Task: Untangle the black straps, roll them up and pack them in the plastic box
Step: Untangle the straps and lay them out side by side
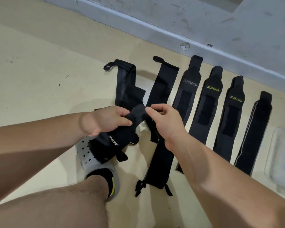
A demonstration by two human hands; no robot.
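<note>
Here, limp flat black fabric strap (122,137).

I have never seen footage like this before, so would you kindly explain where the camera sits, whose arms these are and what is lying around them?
There is no machine here. A single camera worn on a person's head looks down at their own bare arms. The left hand and right hand both pinch one black strap, whose bunched lower part shows in front of a grey shoe. On the beige floor, a row of flat straps lies side by side to the right. Two loose straps lie just beyond the hands. A clear plastic box sits at the right edge.
</note>
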